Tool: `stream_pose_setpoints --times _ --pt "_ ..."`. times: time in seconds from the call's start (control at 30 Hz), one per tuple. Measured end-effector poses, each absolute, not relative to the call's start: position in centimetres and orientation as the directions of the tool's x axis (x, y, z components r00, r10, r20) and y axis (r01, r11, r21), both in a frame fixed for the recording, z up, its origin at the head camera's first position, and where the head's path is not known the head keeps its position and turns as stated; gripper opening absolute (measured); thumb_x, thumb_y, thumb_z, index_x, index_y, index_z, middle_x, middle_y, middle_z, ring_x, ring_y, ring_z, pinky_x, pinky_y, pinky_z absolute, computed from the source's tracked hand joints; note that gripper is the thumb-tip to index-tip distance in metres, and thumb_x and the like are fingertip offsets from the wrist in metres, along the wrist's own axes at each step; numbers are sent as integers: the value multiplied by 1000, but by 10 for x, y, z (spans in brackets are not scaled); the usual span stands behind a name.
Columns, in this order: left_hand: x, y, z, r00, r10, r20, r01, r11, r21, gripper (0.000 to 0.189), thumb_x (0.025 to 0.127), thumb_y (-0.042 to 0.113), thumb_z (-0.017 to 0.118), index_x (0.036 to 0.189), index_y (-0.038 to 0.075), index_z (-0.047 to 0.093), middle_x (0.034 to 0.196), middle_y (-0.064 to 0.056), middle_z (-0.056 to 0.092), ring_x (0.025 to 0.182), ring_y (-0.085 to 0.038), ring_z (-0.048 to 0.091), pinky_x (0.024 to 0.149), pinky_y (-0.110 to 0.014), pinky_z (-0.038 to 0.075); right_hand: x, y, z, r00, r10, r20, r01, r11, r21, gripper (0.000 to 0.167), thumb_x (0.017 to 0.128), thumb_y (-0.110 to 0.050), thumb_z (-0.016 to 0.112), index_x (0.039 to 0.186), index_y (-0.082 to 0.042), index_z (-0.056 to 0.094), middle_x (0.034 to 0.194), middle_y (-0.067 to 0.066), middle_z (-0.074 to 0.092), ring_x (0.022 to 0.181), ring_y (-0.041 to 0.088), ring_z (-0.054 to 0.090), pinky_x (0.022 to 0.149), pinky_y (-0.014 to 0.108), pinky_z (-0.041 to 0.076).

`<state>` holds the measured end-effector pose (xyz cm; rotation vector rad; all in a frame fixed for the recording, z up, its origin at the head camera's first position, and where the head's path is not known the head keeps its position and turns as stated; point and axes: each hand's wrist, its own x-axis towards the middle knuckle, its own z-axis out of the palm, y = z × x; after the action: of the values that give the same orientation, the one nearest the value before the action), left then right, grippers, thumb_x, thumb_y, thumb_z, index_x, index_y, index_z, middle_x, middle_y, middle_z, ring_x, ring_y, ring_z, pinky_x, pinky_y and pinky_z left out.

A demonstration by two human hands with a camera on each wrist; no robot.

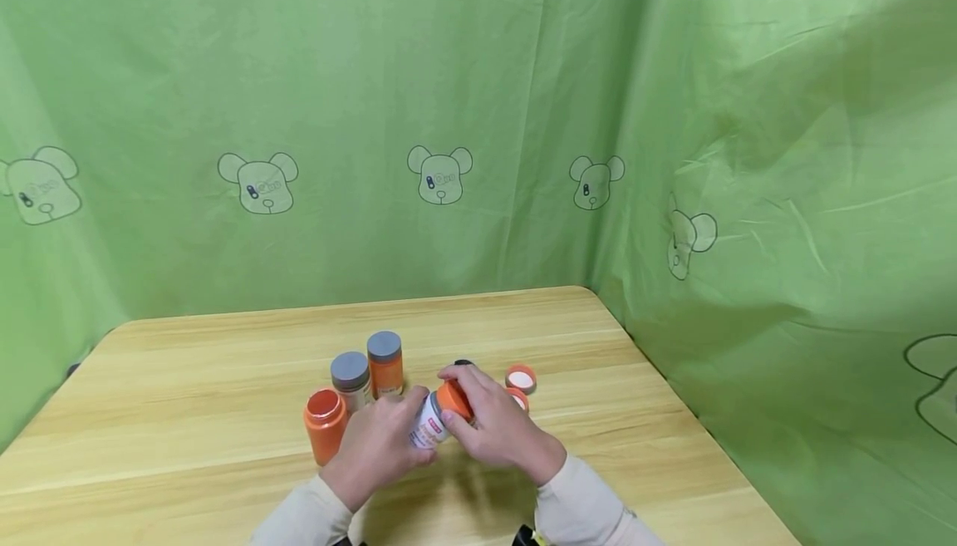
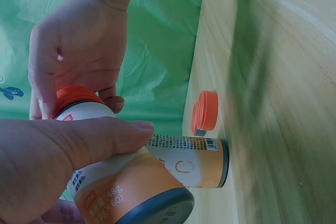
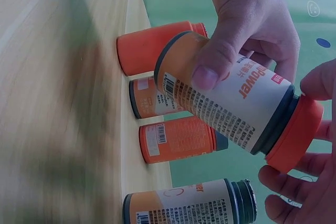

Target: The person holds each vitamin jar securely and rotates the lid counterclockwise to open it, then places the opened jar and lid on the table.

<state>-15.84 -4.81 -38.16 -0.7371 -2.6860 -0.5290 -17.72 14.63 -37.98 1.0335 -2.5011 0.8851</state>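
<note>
My left hand [image 1: 385, 438] grips the body of a white and orange supplement bottle [image 2: 131, 182], its thumb laid along the label. The bottle tilts above the table, its dark base toward the lower left in the head view. At its mouth sits an orange cap [image 3: 296, 135], which my right hand [image 1: 497, 425] holds between thumb and fingers. A dark band of the neck shows below the cap. Behind my right hand stands a second white and orange bottle [image 3: 184, 205], its threaded dark neck uncapped; the head view mostly hides it.
Left of my hands stand an uncapped orange bottle [image 1: 326, 430], a grey-capped white bottle [image 1: 351, 373] and a grey-capped orange bottle [image 1: 385, 363]. Two orange caps [image 1: 521, 378] lie right of them on the wooden table [image 1: 187, 396]. Green curtains [image 1: 336, 97] enclose the table's back and sides.
</note>
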Motion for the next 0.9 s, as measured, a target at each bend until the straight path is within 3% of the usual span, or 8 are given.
stream_pose_setpoints --times 0.27,0.6,0.9 --pt "-158 -46 -383 -818 436 374 544 797 261 65 62 35 89 113 8 59 77 -2 62 60 -14 54 47 -27 43 -176 146 -377 -777 -512 367 -630 631 -453 42 98 -37 53 130 -10 49 112 3 59 82 11 53 67 26 46" --pt "-157 -46 -384 -811 439 388 552 793 258 65 62 34 90 113 7 59 78 -2 63 62 -14 55 48 -27 43 -177 147 -378 -724 -561 401 -689 559 -462 41 93 -23 58 130 -9 48 117 3 57 85 10 54 71 26 48" --pt "-157 -46 -383 -808 442 390 556 792 254 65 62 34 89 113 7 59 77 -2 63 61 -13 54 48 -27 43 -178 147 -379 -759 -528 381 -651 617 -441 43 98 -37 53 130 -9 49 110 1 58 79 10 52 66 24 46"
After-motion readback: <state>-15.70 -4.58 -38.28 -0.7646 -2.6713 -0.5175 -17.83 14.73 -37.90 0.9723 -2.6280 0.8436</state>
